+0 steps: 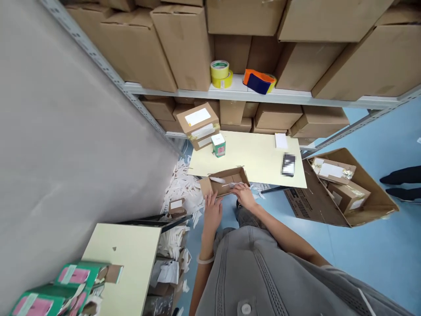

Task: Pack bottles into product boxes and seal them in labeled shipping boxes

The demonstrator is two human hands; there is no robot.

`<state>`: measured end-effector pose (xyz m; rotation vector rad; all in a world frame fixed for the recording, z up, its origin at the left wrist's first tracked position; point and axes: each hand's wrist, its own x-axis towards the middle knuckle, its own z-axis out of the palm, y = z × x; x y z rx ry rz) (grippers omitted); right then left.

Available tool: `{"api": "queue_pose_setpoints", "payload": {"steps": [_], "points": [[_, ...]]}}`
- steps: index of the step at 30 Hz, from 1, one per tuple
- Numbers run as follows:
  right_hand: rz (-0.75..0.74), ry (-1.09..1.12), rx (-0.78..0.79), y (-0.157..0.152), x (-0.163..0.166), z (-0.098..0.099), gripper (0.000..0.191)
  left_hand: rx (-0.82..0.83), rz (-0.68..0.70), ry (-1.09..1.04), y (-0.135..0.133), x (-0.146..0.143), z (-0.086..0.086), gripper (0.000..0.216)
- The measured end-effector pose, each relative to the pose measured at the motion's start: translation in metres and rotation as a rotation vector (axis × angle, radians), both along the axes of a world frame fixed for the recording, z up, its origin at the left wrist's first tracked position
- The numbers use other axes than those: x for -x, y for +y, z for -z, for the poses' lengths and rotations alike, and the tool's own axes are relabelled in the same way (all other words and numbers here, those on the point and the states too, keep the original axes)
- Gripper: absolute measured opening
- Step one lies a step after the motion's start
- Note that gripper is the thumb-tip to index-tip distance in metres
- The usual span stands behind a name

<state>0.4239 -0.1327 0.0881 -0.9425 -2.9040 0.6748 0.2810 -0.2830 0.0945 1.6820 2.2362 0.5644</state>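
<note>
A small open cardboard box (226,179) lies at the near edge of the pale yellow table (256,160). My left hand (213,211) rests against the box's near left flap, fingers closed over its edge. My right hand (244,195) grips the box's near right side, with something thin and white at its fingertips that I cannot name. A small green and white carton (218,145) stands upright farther back on the table. Behind it sit two stacked, taped cardboard boxes (199,123) with white labels.
Shelving with large brown boxes, yellow tape rolls (221,73) and an orange-blue tape dispenser (259,81). A big open carton (342,186) of packed parcels stands on the blue floor at right. Paper scraps (180,188) litter the floor left. Green cartons (70,285) lie on a second table. Another person's feet (401,177) at far right.
</note>
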Motion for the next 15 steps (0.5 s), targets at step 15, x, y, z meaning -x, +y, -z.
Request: {"api": "queue_pose_setpoints", "payload": {"steps": [15], "points": [[0.268, -0.038, 0.038, 0.121, -0.064, 0.029, 0.044, 0.096, 0.221, -0.176, 0.164, -0.026, 0.011, 0.030]]}}
